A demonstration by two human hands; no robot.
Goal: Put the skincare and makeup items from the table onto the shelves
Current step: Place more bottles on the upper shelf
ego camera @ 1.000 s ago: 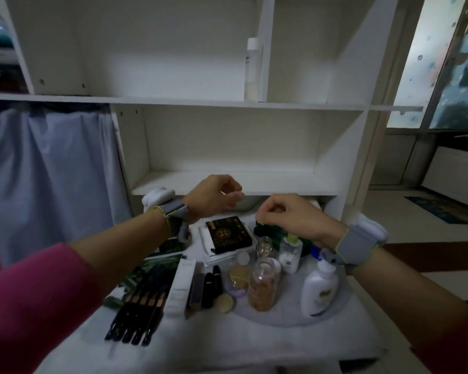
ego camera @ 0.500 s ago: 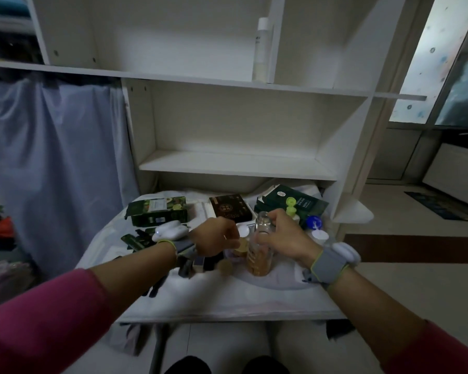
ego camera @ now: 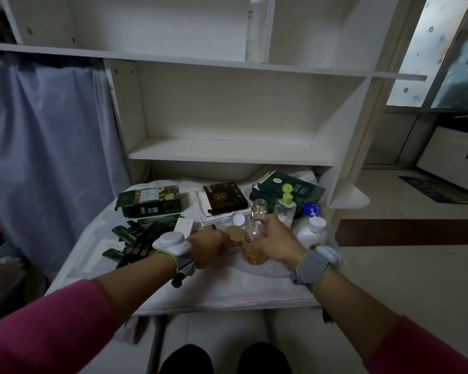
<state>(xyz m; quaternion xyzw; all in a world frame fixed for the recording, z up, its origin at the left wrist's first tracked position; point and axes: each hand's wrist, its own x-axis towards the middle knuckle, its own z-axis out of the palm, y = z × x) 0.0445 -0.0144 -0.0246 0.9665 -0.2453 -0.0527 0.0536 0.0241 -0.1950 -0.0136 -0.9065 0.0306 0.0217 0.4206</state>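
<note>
My right hand (ego camera: 277, 240) grips a clear glass bottle (ego camera: 256, 233) with amber liquid, standing upright on the table (ego camera: 227, 290). My left hand (ego camera: 210, 247) is curled around a small jar with a gold lid (ego camera: 235, 233), just left of the bottle. Behind them stand a clear bottle with a green cap (ego camera: 285, 207) and a white pump bottle (ego camera: 311, 230). Green boxes (ego camera: 150, 201), a black box (ego camera: 224, 197) and dark green mask packs (ego camera: 289, 188) lie further back. Dark pencils and palettes (ego camera: 138, 242) lie at the left. The white shelf board (ego camera: 230, 155) above the table is bare.
A tall white bottle (ego camera: 254, 28) stands on the upper shelf next to a divider. A blue-grey curtain (ego camera: 46, 147) hangs to the left. The shelf's side panel (ego camera: 343, 147) rises at the right of the table, with open floor beyond.
Both hands have dropped from near the shelf to the table. The right hand took hold of the amber bottle and the left closed on the gold-lidded jar. The view tilted down.
</note>
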